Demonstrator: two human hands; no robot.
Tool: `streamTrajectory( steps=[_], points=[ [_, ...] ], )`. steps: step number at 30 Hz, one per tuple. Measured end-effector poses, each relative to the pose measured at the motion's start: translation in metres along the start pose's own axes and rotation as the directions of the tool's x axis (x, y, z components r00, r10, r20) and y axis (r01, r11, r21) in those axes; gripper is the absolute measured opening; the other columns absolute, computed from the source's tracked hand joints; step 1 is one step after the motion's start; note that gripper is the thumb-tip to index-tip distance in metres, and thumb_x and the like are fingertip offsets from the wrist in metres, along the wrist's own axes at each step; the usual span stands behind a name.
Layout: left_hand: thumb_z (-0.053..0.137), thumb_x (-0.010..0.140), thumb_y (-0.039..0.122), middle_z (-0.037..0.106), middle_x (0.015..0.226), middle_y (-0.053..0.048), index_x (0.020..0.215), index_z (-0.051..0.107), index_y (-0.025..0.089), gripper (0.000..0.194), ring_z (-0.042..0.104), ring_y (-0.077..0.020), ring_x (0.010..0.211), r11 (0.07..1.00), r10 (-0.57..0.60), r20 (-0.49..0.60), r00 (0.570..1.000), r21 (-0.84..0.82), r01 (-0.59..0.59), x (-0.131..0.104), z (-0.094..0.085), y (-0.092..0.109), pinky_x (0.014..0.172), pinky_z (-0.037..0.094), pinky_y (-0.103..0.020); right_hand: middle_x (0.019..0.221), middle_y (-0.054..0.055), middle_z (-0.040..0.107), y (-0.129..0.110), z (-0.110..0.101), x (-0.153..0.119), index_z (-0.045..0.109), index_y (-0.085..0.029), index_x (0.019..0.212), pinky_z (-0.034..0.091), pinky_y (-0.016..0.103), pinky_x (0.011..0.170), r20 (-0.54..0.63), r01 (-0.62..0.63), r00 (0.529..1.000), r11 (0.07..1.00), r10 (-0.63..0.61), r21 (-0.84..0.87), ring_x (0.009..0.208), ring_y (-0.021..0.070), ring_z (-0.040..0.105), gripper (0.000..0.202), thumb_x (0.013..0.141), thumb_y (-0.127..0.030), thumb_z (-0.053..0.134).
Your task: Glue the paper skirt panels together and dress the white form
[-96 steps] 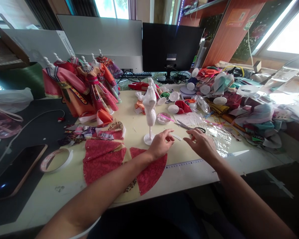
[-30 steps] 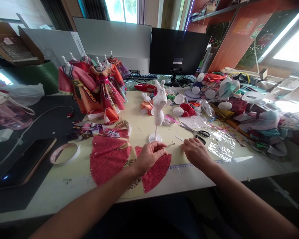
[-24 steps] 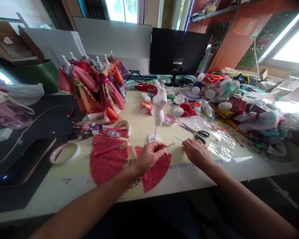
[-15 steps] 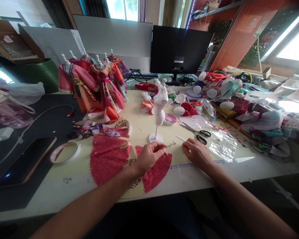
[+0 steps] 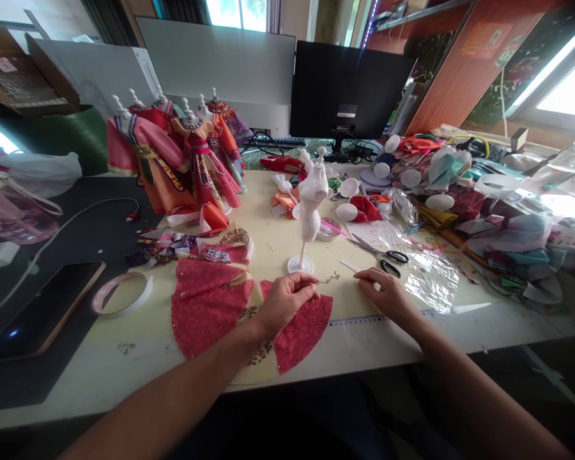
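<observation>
My left hand (image 5: 290,300) pinches a small gold trim piece (image 5: 330,278), which sticks out to the right of the fingertips, above the red patterned fabric (image 5: 304,329). Just behind that hand a white mini mannequin (image 5: 312,201) stands upright on its round base. My right hand (image 5: 383,291) is closed at the near end of a thin white strip (image 5: 349,266); whether the fingers grip it is too small to tell. Black-handled scissors (image 5: 390,262) lie beyond the right hand. A clear ruler (image 5: 357,321) lies below both hands.
Dressed mini mannequins (image 5: 148,153) stand at the back left. A tape roll (image 5: 123,294) and a phone (image 5: 43,310) lie on the left. Fabric scraps (image 5: 489,217) are heaped at the right, beside a clear plastic bag (image 5: 431,278). Monitors stand behind.
My right hand has shifted slightly right, and its fingers reach the thin strip's near end. My left hand stays almost in place with the gold piece. The view has tilted a little.
</observation>
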State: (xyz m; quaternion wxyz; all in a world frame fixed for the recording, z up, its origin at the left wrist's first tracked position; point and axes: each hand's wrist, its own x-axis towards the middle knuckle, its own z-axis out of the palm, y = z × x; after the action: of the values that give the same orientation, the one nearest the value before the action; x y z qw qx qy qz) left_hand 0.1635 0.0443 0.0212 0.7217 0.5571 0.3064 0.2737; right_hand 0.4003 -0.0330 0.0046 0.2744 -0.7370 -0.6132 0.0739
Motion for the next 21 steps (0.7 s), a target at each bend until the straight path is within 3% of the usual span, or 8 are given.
streamTrajectory(
  steps=[6,11,15,21],
  points=[
    [0.062,0.080,0.027,0.066,0.079,-0.002,0.096,0.064,0.016,0.019,0.061,-0.0130,0.078,1.000,0.005,-0.026,1.000,0.004,-0.005,0.001,-0.002,-0.003,0.080,0.046,-0.027,0.075,0.004,0.069,-0.002,0.001,0.006,0.065,-0.020,0.078,0.048,0.028,0.059,-0.039,-0.046,0.998,0.991,0.052,0.129,0.066,0.0171,0.063,0.019,0.078,-0.028,0.048],
    [0.063,0.079,0.028,0.066,0.078,-0.002,0.096,0.064,0.016,0.020,0.060,-0.0132,0.077,1.000,0.008,-0.024,1.000,0.005,-0.008,0.000,-0.003,-0.002,0.079,0.046,-0.027,0.067,0.003,0.065,-0.002,0.005,0.015,0.061,-0.020,0.070,0.044,0.030,0.057,-0.097,-0.084,0.991,0.992,0.093,0.097,0.060,0.0175,0.059,0.014,0.073,-0.031,0.054],
    [0.062,0.079,0.027,0.066,0.077,-0.003,0.096,0.064,0.015,0.021,0.059,-0.0131,0.077,1.000,0.006,-0.020,1.000,0.019,-0.005,-0.001,-0.004,0.000,0.077,0.046,-0.027,0.067,0.003,0.062,0.002,0.009,0.021,0.059,-0.020,0.070,0.043,0.034,0.060,-0.172,-0.115,0.977,0.992,0.123,0.055,0.060,0.0186,0.056,0.019,0.071,-0.039,0.060],
    [0.063,0.079,0.028,0.066,0.078,-0.003,0.098,0.064,0.015,0.022,0.060,-0.0139,0.080,1.000,0.012,-0.008,1.000,0.013,-0.012,-0.003,-0.004,0.002,0.080,0.045,-0.028,0.076,0.005,0.066,0.002,0.010,0.020,0.061,-0.020,0.079,0.047,0.033,0.064,-0.210,-0.065,0.974,0.991,0.089,0.116,0.066,0.0185,0.060,0.015,0.076,-0.032,0.053]
  ],
)
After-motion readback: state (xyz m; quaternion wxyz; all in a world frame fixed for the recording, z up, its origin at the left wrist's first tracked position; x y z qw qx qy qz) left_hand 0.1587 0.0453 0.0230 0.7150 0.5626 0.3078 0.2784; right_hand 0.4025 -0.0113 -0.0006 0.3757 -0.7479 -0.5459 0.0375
